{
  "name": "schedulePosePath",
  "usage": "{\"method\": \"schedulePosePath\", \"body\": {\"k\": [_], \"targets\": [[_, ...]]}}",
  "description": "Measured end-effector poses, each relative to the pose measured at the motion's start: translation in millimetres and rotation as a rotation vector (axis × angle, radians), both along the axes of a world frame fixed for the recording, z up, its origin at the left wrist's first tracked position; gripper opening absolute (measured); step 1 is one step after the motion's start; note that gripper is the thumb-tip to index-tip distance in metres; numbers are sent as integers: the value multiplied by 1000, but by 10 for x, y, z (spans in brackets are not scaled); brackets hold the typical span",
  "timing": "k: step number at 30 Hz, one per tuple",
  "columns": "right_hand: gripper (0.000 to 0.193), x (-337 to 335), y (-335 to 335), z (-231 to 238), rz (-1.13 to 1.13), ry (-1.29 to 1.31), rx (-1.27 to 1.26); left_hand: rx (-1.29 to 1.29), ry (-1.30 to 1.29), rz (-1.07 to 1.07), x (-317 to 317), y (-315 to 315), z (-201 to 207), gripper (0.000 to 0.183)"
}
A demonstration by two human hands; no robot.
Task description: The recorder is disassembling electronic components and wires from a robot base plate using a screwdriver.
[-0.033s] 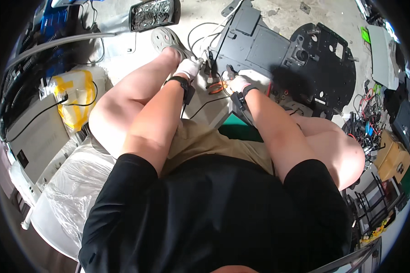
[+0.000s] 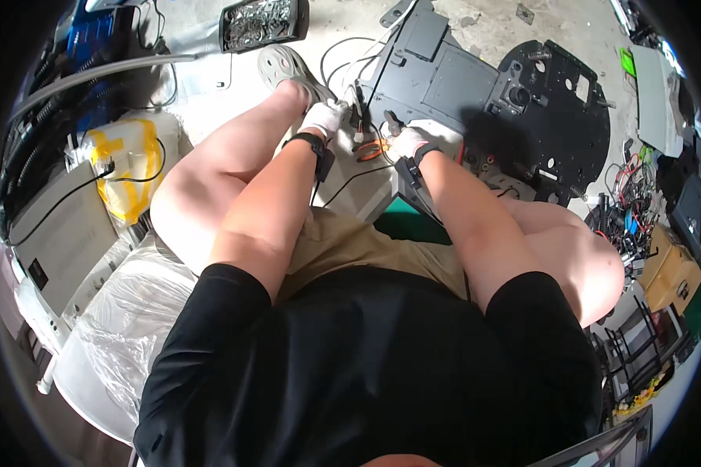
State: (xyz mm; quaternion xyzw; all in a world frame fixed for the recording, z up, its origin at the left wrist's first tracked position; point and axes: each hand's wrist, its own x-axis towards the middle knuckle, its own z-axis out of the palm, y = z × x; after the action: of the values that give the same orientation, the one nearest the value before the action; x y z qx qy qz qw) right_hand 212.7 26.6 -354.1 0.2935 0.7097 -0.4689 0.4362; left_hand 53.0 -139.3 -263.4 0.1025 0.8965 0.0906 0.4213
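My left hand (image 2: 324,119), in a white glove, is closed around the end of a thin cable (image 2: 351,101) beside the grey metal housing (image 2: 436,78). To its right, my gloved right hand (image 2: 406,142) is closed on what look like orange-handled pliers (image 2: 371,150). A dark part of that tool sticks up past the fingers; its jaws are too small to make out. Loose wires with a pale connector (image 2: 358,137) hang between the two hands. Black bands circle both wrists.
A black perforated plate (image 2: 561,117) adjoins the housing on the right. A black tray of screws (image 2: 263,25) stands at the far left. Tangled wires (image 2: 627,194) and a cardboard box (image 2: 668,268) lie at right. A yellow-taped package (image 2: 125,167) sits at left.
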Motion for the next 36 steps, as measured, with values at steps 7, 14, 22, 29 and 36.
{"method": "schedulePosePath", "body": {"k": [7, 14, 22, 29, 36], "targets": [[41, -212, -191, 141, 685, 287, -65, -118, -174, 245, 142, 24, -422, 61], [39, -270, -161, 134, 631, 183, -16, -154, -260, 446, 181, 73, -706, 57], [44, -240, 370, -182, 224, 53, -467, -15, -189, 414, 318, -112, -669, 40], [44, -434, 21, -26, 159, -122, -463, -95, -152, 353, 272, -149, -694, 42], [35, -540, -87, 71, 75, -385, -493, 14, -230, 413, 286, -226, -799, 44]]}}
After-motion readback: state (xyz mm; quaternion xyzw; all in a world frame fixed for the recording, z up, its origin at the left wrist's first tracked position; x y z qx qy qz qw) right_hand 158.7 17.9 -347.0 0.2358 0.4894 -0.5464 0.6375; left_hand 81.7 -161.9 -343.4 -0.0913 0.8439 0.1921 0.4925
